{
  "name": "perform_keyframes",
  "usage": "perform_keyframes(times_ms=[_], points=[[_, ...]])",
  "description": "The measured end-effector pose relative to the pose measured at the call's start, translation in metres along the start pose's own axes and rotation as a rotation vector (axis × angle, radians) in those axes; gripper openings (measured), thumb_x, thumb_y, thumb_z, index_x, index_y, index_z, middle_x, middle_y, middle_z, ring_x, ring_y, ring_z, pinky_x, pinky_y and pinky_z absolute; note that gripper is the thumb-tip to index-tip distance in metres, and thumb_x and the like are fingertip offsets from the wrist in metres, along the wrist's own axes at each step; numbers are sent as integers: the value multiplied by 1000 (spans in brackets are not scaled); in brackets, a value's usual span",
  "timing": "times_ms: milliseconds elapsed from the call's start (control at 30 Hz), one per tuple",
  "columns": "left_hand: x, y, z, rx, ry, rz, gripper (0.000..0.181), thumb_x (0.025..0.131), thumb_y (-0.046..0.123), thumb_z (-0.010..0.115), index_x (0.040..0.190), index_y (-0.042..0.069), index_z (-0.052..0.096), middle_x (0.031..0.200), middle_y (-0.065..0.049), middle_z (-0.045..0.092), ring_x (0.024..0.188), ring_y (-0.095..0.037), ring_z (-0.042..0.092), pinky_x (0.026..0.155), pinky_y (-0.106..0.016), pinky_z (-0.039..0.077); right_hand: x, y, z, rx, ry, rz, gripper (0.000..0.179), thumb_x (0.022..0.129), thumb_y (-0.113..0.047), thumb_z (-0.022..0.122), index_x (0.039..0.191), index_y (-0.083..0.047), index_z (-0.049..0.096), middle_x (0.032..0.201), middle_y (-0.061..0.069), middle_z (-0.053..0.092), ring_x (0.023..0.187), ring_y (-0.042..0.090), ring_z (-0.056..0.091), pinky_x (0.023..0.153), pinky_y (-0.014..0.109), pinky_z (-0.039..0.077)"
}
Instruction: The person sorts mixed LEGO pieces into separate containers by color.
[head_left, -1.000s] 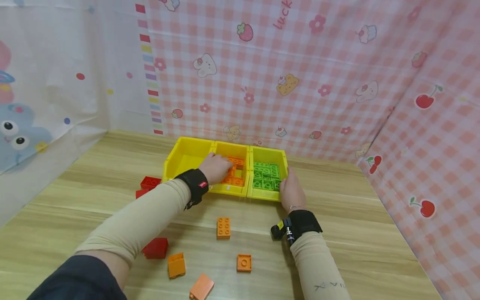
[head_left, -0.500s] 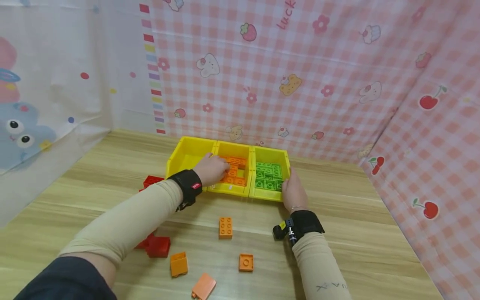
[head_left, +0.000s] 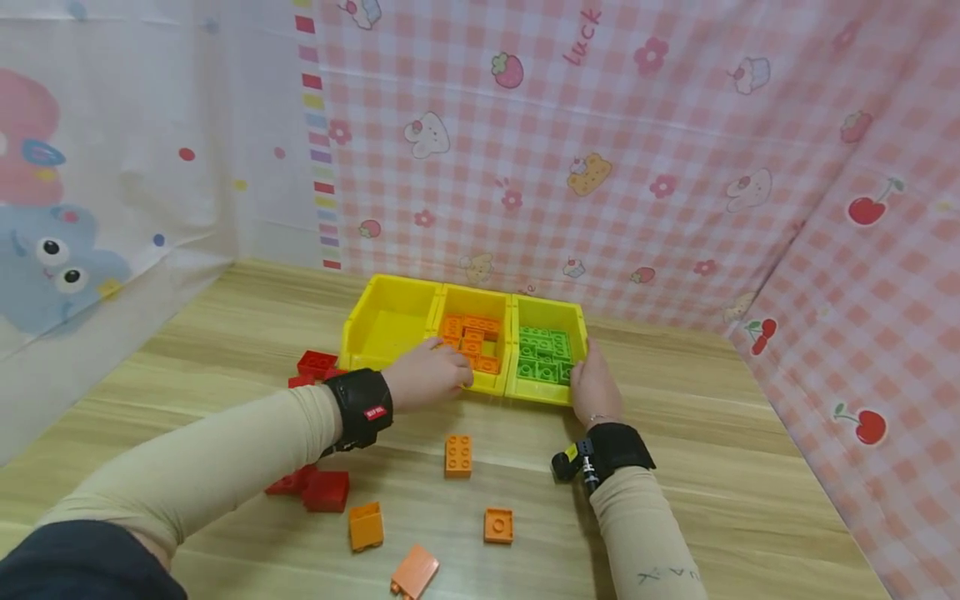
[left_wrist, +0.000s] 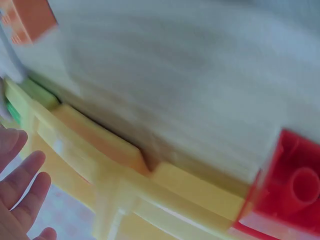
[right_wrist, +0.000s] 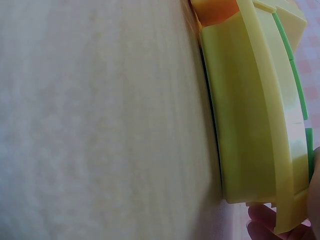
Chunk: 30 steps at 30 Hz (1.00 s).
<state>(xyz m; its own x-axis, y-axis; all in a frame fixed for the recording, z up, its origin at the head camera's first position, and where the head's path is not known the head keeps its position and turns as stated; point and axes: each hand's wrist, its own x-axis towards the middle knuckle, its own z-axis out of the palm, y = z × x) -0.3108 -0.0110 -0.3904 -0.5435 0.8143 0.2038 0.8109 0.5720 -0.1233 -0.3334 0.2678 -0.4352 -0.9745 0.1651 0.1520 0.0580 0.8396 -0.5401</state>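
Observation:
A yellow storage bin with three compartments stands on the table by the back curtain. Orange bricks lie in its middle compartment, green bricks in the right one; the left one shows a bare floor. My left hand is over the front edge of the middle compartment. In the left wrist view its fingers are spread and hold nothing. At the bin's right end, my right hand grips the side wall, with fingers showing beyond the wall in the right wrist view.
An orange brick, a square orange brick and two more orange ones lie on the table in front of the bin. Red bricks lie to the left, some beside the bin's left end, partly behind the left forearm.
My left hand has drawn back from inside the middle compartment to its front edge, uncovering more orange bricks. The right hand stays on the bin's right wall. The head view has shifted slightly.

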Motion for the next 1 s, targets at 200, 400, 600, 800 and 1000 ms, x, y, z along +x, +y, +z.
perform_keyframes(times_ms=[200, 400, 600, 800, 1000], points=[[-8, 31, -9, -26, -22, 117, 14, 85, 18, 67, 98, 17, 70, 104, 3, 65, 102, -19, 57, 96, -48, 36, -1, 1, -1, 3, 5, 2, 51, 100, -16, 34, 146, -3, 20, 145, 19, 33, 129, 32, 37, 103, 46, 30], [-11, 65, -14, -27, -81, 218, 13, 87, 23, 64, 99, 20, 68, 104, 8, 63, 103, -14, 55, 100, -45, 33, -1, -2, -2, -4, 7, -8, 51, 99, -16, 34, 146, -2, 20, 144, 20, 34, 129, 32, 38, 103, 46, 31], [-15, 98, -11, 124, -68, 344, 15, 89, 37, 59, 95, 25, 66, 99, 13, 62, 97, -8, 55, 98, -38, 36, 0, -1, 0, -1, 11, -12, 51, 99, -16, 34, 146, -2, 20, 144, 20, 34, 129, 31, 38, 103, 46, 31], [-14, 115, -6, 203, -58, 378, 21, 87, 45, 58, 93, 28, 67, 94, 14, 61, 92, -8, 56, 97, -38, 37, 2, 1, 1, 6, 12, -6, 51, 100, -17, 34, 146, -4, 20, 144, 18, 34, 129, 31, 38, 102, 46, 31], [-13, 123, -3, 207, -112, 384, 26, 85, 52, 57, 93, 29, 66, 89, 15, 61, 88, -5, 57, 96, -36, 38, 0, 0, -1, 13, 11, -4, 51, 100, -17, 34, 146, -4, 20, 145, 18, 33, 130, 30, 36, 104, 45, 30]])
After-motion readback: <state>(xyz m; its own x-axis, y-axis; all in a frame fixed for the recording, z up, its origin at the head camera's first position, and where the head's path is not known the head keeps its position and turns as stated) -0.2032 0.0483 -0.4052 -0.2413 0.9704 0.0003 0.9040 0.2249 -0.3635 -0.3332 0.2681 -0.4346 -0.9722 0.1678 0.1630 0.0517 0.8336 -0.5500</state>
